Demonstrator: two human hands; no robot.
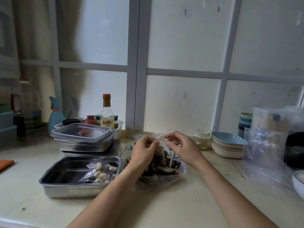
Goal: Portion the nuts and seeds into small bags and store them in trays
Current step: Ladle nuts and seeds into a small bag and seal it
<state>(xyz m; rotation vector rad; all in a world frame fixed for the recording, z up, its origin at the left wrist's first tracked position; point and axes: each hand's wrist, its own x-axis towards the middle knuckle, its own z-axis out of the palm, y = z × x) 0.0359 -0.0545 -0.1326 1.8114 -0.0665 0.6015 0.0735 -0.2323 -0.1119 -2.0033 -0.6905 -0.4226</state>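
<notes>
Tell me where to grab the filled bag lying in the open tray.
Pinch the flat, empty plastic at the bag's near-left corner, coming from above: it lies flat in the tray, whose walls block a sideways reach, and the nuts bulge in its middle. Which end is sealed, I cannot tell.

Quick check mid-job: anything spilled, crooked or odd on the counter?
No spill shows. Only the clear lid on the stacked trays sits slightly askew, overhanging them. The filled bag lies inside the front tray; the left hand and right hand pinch the small bag over the big bag.
</notes>
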